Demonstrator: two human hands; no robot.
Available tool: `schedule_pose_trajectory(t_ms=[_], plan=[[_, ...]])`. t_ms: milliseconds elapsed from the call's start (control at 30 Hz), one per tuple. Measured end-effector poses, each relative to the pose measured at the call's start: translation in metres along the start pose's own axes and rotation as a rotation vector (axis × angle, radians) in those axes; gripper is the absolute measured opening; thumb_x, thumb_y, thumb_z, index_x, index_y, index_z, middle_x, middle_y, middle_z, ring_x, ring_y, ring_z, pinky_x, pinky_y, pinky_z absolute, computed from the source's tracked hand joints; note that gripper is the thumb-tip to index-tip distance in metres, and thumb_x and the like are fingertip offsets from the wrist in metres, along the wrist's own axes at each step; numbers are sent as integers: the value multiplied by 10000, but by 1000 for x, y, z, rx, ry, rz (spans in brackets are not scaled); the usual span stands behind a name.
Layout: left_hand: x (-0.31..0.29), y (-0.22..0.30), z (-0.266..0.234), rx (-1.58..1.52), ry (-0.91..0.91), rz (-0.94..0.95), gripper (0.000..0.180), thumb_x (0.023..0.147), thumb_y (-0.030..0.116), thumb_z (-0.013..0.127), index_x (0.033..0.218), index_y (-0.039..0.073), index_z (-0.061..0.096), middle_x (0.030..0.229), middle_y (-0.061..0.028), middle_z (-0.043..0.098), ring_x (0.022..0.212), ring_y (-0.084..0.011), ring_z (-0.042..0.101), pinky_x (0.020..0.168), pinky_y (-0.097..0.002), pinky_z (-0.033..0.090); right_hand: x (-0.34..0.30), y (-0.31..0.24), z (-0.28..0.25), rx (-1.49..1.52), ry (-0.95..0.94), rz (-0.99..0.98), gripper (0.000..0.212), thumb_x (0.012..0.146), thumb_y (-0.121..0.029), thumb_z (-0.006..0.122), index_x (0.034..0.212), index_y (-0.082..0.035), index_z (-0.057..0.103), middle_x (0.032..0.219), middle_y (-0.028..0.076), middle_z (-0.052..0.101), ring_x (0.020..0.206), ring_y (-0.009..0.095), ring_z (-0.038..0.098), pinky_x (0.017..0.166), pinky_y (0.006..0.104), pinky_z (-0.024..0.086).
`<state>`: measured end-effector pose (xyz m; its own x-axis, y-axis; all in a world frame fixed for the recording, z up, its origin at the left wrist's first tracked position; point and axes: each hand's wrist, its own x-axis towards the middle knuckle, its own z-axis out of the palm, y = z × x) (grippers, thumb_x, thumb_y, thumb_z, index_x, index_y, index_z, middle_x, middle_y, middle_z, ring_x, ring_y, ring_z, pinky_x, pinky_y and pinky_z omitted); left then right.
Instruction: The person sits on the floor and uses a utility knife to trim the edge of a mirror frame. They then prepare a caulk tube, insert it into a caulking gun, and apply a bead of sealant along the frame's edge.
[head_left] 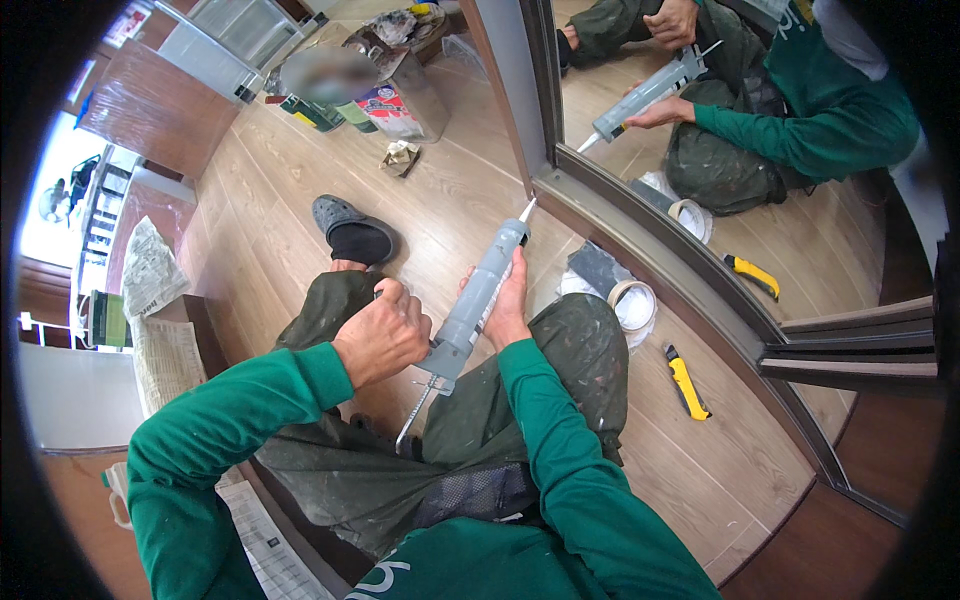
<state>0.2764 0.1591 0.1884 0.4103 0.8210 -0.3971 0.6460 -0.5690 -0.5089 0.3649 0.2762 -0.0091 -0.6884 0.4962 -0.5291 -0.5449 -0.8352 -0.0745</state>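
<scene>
A grey caulking gun (474, 305) lies slantwise over my lap, its white nozzle (528, 209) pointing up and away. The nozzle tip is at the foot of a brown upright, by the corner of the mirror door's bottom rail (640, 245); whether it touches cannot be made out. My left hand (385, 332) is closed round the gun's handle and trigger end. Under and along the barrel my right hand (508, 298) holds it from the right side. A thin metal plunger rod (415, 415) sticks out behind, toward my lap.
By my right knee lie a masking tape roll (632, 305), a grey pad (597, 268) and a yellow utility knife (687, 382). The mirror (720, 150) reflects me. Ahead stand a metal can (415, 95) and a crumpled wad (400, 157). Newspaper (165, 365) covers a ledge at left.
</scene>
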Motion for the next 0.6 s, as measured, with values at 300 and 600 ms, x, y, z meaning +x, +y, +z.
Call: schedule_pose_trajectory(t_ms=[300,600], plan=[[0,1,-7,0,-16,-6,209,808,239,610,763,43,666,681,-82,605,696,-247,597,752,-428,418,-1,-1,-2,-5,-37,18,715,865,-789,449,1020,-94,514,785,126,607,653,306,621,586,455,536],[-3,4,-14,24,-4,-17,211,812,240,605,764,43,663,682,-83,600,695,-247,596,754,-438,415,-6,-2,1,14,-66,28,701,866,-786,453,1015,-103,511,794,126,606,650,306,628,581,453,538]])
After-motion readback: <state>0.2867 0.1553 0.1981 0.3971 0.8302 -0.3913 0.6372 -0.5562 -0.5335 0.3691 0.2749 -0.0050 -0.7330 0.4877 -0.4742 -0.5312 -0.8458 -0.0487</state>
